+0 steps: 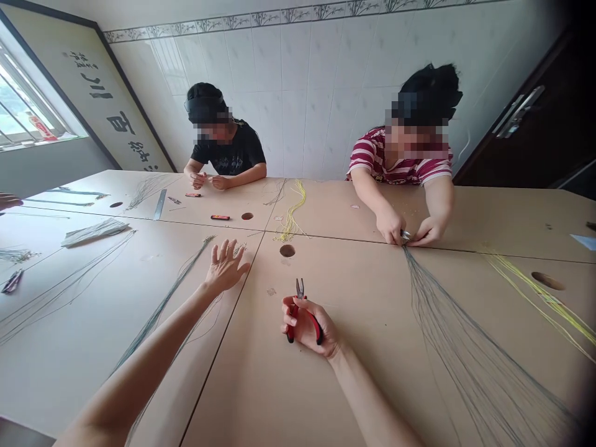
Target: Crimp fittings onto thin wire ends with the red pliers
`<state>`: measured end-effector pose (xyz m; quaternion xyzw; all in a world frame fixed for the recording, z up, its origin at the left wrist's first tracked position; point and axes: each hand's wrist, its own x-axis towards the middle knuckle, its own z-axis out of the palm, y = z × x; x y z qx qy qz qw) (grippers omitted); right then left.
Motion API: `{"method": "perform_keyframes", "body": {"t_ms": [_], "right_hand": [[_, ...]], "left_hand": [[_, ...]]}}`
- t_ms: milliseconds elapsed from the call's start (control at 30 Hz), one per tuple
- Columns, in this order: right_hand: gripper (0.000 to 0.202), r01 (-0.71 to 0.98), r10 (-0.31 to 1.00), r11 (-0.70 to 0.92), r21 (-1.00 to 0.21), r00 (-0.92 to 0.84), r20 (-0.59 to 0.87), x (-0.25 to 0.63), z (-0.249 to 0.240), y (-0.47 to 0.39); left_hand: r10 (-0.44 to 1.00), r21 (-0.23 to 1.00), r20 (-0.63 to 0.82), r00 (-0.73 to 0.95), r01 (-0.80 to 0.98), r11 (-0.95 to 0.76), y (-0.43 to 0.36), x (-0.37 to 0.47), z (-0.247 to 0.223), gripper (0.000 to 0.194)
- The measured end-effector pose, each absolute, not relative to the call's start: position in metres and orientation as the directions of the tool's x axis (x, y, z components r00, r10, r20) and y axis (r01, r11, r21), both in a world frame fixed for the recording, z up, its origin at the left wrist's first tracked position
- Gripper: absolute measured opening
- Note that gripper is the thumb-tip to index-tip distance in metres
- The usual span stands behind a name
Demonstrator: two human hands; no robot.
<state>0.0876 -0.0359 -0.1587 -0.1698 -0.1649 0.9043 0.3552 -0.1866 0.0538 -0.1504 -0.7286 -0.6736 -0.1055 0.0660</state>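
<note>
Red-and-black pliers [318, 327] are held in my right hand [311, 327], their jaws pointing away from me and slightly parted. My left hand [226, 268] reaches over the table with its fingers spread, palm down, next to small pale pieces [239, 249] near its fingertips. Whether it touches them I cannot tell. Left of that hand, a bundle of grey-green cords [174, 285] runs toward me, partly behind my left forearm. A thin loose cord lies by my left wrist.
Across the brown table [363, 347], two people sit; the right one grips tool and grey cords [433, 298]. Yellow cords [291, 214], a ruler [159, 205], a red-black cutter [220, 218] and round holes [287, 251] are around. Another person's hand [8, 200] shows far left.
</note>
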Motion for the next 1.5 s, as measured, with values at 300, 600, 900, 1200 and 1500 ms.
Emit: {"method": "perform_keyframes", "body": {"t_ms": [300, 600, 900, 1200, 1500], "right_hand": [[0.018, -0.598, 0.702, -0.699, -0.392, -0.678, -0.217, 0.089, -0.157, -0.033], [0.021, -0.618, 0.710, -0.700, -0.359, -0.656, -0.255, 0.088, -0.156, -0.037], [0.018, -0.654, 0.737, -0.675, -0.343, -0.623, -0.261, 0.093, -0.161, -0.046], [0.017, -0.640, 0.733, -0.678, -0.360, -0.622, -0.276, 0.094, -0.162, -0.049], [0.022, -0.546, 0.715, -0.692, -0.472, -0.607, -0.347, 0.095, -0.150, -0.041]], "left_hand": [[0.955, 0.017, 0.285, 0.084, 0.996, -0.092, 0.046, -0.175, -0.158, 0.041], [0.942, 0.063, 0.294, 0.163, 0.980, -0.189, 0.045, -0.171, -0.147, 0.026], [0.955, 0.154, 0.209, 0.211, 0.957, -0.245, 0.091, -0.211, -0.128, 0.016], [0.984, 0.207, 0.101, 0.150, 0.964, -0.168, 0.113, -0.199, -0.135, 0.015], [0.989, 0.367, 0.146, 0.020, 0.927, -0.073, 0.108, -0.194, -0.119, 0.018]]}}
